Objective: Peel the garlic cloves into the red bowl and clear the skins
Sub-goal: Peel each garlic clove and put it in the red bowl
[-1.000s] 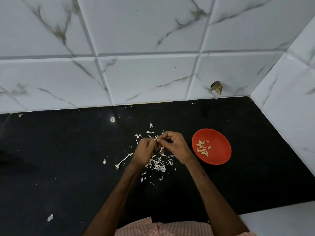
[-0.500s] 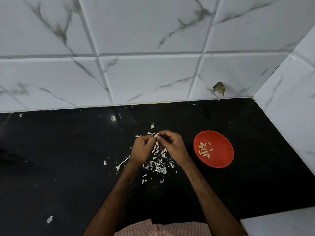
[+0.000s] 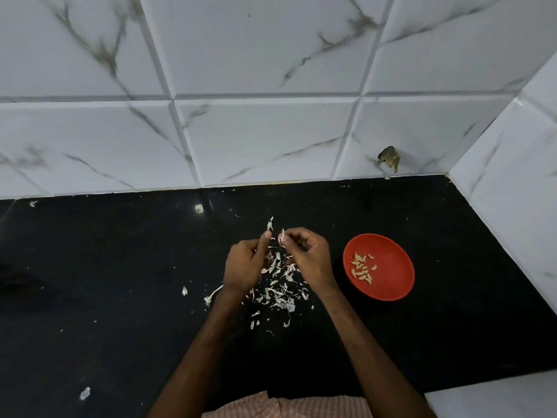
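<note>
**A:** What's taking up the most room?

**B:** White marble-look wall tiles (image 3: 271, 55), glossy w/ grey veins, are meeting in a corner on the right. Below them a black countertop (image 3: 105, 282), smooth & shiny, is running left to right.

**A:** Hands?

**B:** Both are hovering over the counter's middle, side by side, fingertips close together. The right hand (image 3: 310, 257) is pinching a garlic clove (image 3: 282, 238) btwn thumb & fingertips. The left hand (image 3: 244, 267) is curling its fingers w/ the thumb sticking up beside the clove. Can't tell if it's gripping anything.

**A:** Bowl?

**B:** The red bowl (image 3: 391, 276), round & shallow, is sitting on the counter just right of the right hand, not touching it. Peeled cloves (image 3: 361, 270), pale yellow curved slivers, are lying in its left half, pointing every which way.

**A:** Skins?

**B:** Papery white skins (image 3: 278, 294), thin curled flakes, are lying scattered under & btwn the hands. One stray flake (image 3: 85, 393) is lying well off, near-left.

**A:** And the clove being worked?

**B:** It's small, pale pinkish-white, being held above the skin pile, left of the bowl. Its long axis is running roughly away from the person, tip twd the wall. It's tiny, so approx. only.
</note>
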